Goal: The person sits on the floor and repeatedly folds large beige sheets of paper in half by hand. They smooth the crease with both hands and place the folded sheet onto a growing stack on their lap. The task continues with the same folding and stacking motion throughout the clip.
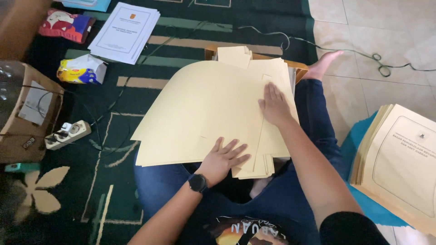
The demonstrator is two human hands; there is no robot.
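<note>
A stack of pale yellow folders [200, 109] lies across my lap. The top sheet is folded over, its left half curving up. My left hand [225, 158], with a black watch on the wrist, presses flat on the near edge of the top folder, fingers spread. My right hand [274, 105] lies flat on the fold line near the right side of the stack. Neither hand grips anything. More folders stick out beyond the stack in a brown box [268, 58].
Another pile of printed yellow folders [399, 159] sits at my right on a blue sheet. On the dark green carpet are a white document [123, 31], a tissue pack [81, 70], a power strip [68, 134], a cardboard box [25, 113] and cables.
</note>
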